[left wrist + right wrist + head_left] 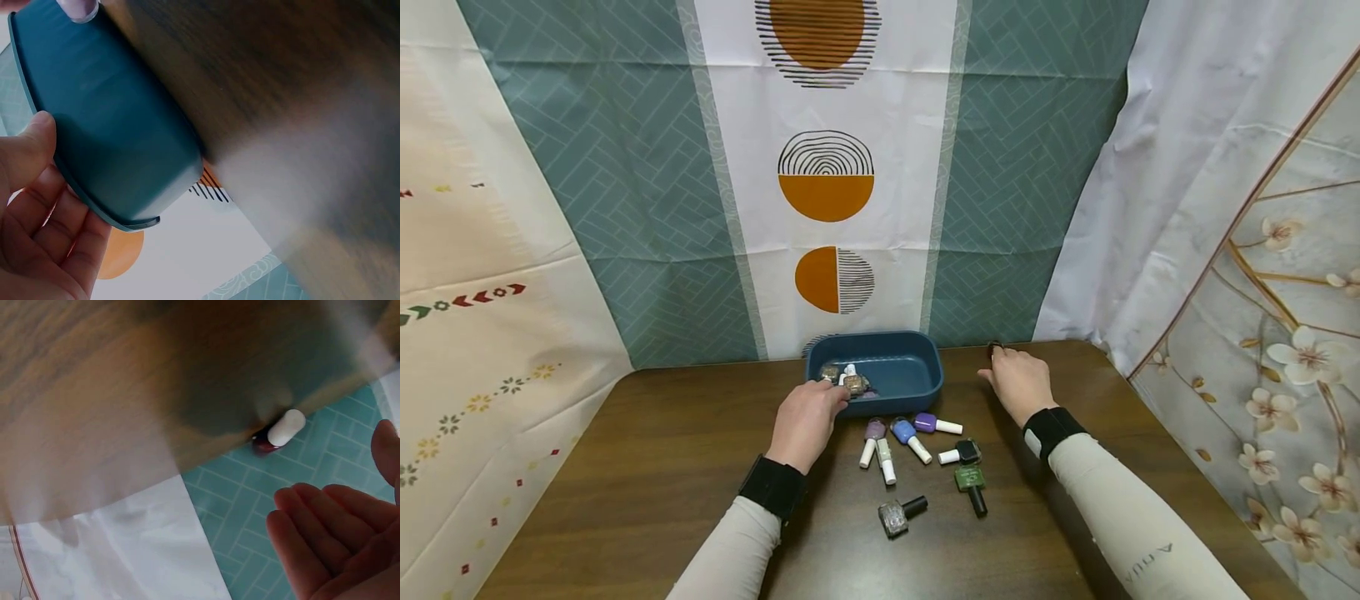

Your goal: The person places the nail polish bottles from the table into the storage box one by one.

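Observation:
A dark blue bin stands at the back of the table, with several nail polish bottles in its left end. My left hand reaches over the bin's near left rim. In the left wrist view its thumb is at the rim and its other fingertips are hidden behind the wall; nothing shows in its grasp. Near the table's back edge, my right hand has its fingers extended and apart from a dark red nail polish bottle with a white cap, which lies just beyond the fingers.
In front of the bin lie several nail polish bottles: purple, blue, mauve, pale green, black, green and glittery silver. Patterned curtains hang behind the wooden table and at both sides.

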Demonstrator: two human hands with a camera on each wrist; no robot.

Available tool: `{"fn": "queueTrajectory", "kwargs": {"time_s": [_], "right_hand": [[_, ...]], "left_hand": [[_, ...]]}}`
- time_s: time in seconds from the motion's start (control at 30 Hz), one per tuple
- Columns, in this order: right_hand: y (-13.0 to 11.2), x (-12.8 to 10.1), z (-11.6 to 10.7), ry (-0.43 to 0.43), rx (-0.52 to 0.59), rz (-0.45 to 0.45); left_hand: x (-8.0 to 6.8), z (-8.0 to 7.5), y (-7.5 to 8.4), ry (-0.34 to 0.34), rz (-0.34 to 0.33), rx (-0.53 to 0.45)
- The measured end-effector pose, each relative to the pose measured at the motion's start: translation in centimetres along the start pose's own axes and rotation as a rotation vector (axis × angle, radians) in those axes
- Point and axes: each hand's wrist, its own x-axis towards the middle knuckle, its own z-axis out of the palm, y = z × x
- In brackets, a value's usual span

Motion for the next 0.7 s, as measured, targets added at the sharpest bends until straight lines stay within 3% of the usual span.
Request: {"fn": "queueTrajectory", "kwargs": {"time_s": [0.4,0.7], "right_hand": [[0.9,0.7,1.3,-0.011,-0.023,0.076],[1.1,0.8,2.3,-0.087,-0.03,0.136]], "left_hand": [[0.1,0.2,0.0,-0.008,-0.017,-0.006],[0.1,0.2,0.0,-0.011,-0.017,0.008]]}}
